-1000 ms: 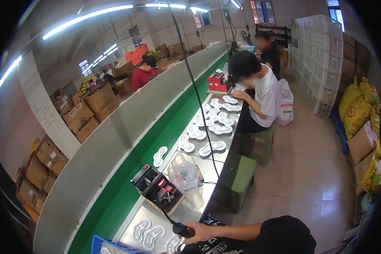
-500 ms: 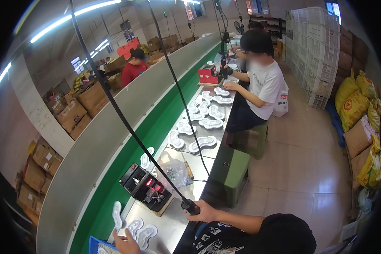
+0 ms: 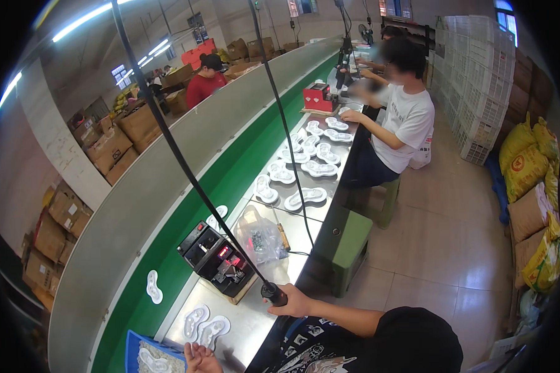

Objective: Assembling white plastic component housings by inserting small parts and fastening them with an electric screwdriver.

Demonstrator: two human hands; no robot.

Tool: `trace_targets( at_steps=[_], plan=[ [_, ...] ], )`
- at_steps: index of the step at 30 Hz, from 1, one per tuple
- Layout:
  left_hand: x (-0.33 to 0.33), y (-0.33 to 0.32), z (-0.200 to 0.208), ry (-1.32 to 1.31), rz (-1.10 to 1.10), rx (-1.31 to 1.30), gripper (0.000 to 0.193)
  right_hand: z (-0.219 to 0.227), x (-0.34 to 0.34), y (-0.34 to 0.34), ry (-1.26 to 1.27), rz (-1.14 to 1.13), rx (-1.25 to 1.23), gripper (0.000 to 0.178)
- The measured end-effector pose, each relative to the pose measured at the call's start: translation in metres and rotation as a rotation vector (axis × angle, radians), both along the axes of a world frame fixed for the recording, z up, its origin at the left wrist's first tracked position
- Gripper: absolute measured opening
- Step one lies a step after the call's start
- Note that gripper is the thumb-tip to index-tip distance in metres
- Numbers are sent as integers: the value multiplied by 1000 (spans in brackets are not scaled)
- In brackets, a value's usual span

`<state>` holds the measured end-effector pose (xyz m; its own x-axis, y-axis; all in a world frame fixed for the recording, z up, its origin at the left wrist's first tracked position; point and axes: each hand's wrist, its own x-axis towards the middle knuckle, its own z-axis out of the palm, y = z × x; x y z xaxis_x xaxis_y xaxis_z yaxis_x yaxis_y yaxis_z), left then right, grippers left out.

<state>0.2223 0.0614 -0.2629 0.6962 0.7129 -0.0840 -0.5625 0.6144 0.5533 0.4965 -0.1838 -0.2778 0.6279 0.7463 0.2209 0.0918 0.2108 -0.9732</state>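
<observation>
Two hands differ: the right hand (image 3: 295, 301) grips a black driver (image 3: 274, 293), the left hand (image 3: 202, 359), fingers parted, looks empty near a blue bin (image 3: 132, 353), and the white piece (image 3: 153, 286) lately by that hand lies on the green belt (image 3: 134, 323), apparently released.

Green stool (image 3: 348, 248) on tiled floor (image 3: 435, 248). Beyond it, worker in white shirt (image 3: 407, 118) seated on second stool (image 3: 389, 202), white bag (image 3: 424, 156) behind. Right side: tall stack of white crates (image 3: 479, 87); nearer, yellow sacks (image 3: 524, 160) and brown sacks (image 3: 532, 214) piled together, blue sheet (image 3: 496, 186) along their foot. Left: grey partition (image 3: 112, 248); past it, worker in red (image 3: 205, 87), pale pillar (image 3: 62, 130), piled cardboard boxes (image 3: 111, 147). Tube lights (image 3: 84, 26) overhead. Fan (image 3: 364, 32) at far end.
</observation>
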Motion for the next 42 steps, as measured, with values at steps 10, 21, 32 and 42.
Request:
trace_targets(
  at_steps=[10, 21, 32, 42],
  plan=[
    [35, -37, -19, 235, -427, -432, 20, -19, 0, 8, 92, 5, -3, 31],
    [31, -30, -3, 308, -127, -365, 17, -7, 5, 8, 115, 29, -10, 28],
    [63, -11, 55, 128, -1, 277, 13, -10, 12, 4, 189, 5, 1, 31],
    [221, 44, 138, -36, -7, 688, 17, -20, 16, 1, 216, -13, 39, 34]
  ],
)
